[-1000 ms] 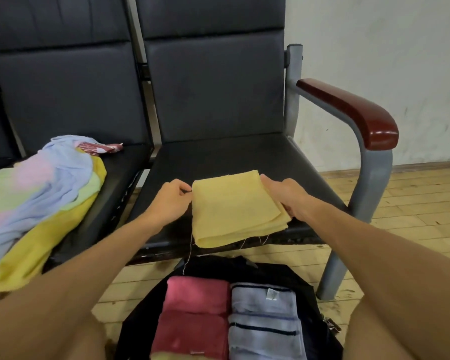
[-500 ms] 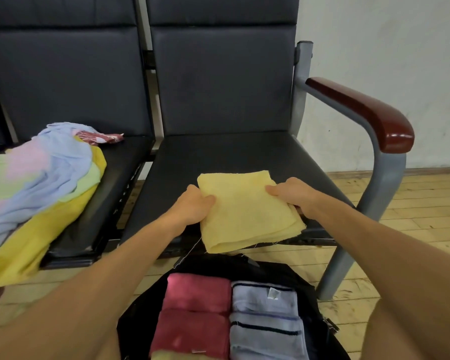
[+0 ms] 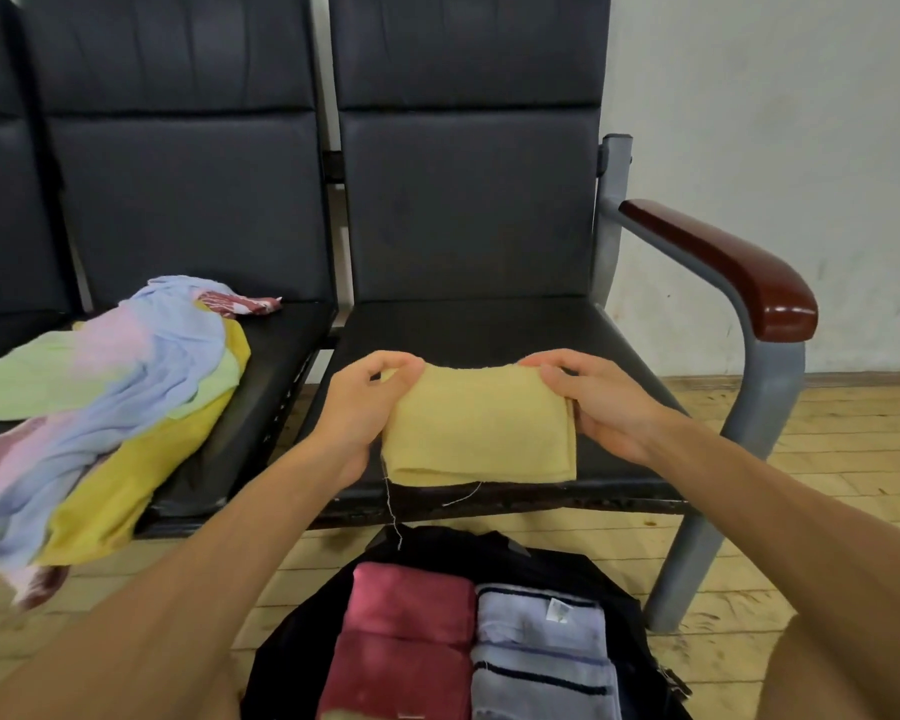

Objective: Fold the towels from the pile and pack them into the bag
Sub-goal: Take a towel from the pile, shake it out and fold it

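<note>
Yellow towel (image 3: 479, 428), folded small, is pinched at its far corners by your left hand (image 3: 357, 413) and right hand (image 3: 601, 407). Folding looks done; lower it into the near bag (image 3: 294, 641) next.

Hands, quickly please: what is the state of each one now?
Left hand: closed, pinching the left edge of the folded yellow towel.
Right hand: closed, gripping the towel's right edge.
</note>
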Tool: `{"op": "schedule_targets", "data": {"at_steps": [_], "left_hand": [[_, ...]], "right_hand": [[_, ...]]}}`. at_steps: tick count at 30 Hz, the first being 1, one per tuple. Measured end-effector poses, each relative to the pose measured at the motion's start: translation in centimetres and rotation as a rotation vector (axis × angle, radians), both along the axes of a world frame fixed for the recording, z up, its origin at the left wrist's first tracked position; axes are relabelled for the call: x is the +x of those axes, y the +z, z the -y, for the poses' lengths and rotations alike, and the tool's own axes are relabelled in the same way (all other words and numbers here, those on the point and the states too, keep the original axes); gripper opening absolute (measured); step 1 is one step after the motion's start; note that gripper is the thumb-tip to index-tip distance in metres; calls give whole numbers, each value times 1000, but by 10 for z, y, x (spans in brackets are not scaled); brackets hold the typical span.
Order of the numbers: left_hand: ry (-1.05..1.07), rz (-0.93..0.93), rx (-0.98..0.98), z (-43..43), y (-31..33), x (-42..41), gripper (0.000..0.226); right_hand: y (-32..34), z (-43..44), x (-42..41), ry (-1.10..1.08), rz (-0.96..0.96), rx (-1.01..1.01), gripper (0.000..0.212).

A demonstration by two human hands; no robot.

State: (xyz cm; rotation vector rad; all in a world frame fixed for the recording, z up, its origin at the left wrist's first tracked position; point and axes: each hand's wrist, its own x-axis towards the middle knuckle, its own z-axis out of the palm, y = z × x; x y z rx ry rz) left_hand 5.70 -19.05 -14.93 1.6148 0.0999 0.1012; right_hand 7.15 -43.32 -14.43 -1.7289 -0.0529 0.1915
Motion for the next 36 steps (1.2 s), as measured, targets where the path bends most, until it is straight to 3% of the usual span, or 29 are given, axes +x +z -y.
{"op": "schedule_targets", "data": {"at_steps": [3, 5, 7, 10, 15, 18, 20, 22, 25, 30, 36], "left_hand": [[-69, 5, 22, -8, 5, -1, 20], [-157, -7, 97, -12, 7, 0, 39], [-206, 21, 261, -12, 6, 0, 57], [-214, 97, 573, -9, 0, -1, 67], [-130, 194, 942, -6, -12, 3, 46], [-119, 280, 985, -10, -12, 2, 30], [-159, 279, 985, -15, -8, 2, 28], [-246, 190, 910, -22, 0, 0, 26], [-323, 51, 614, -25, 13, -12, 22], [-185, -84, 219, -10, 16, -36, 34], [-214, -466, -215, 3, -6, -68, 44]], "right_hand": [[1, 0, 1, 44, 19, 21, 26], [1, 4, 2, 94, 24, 3, 47], [-2, 6, 4, 106, 63, -126, 61], [-6, 4, 6, 71, 147, -360, 63], [-7, -2, 3, 107, 442, -825, 40], [-4, -6, 2, 52, 534, -902, 32], [1, -4, -1, 71, 492, -853, 31], [9, 1, -7, 105, 373, -700, 29], [18, 5, -20, 82, 239, -441, 27], [17, 6, -44, 39, 78, -181, 26], [-6, 16, -90, -60, -145, 57, 28]]}}
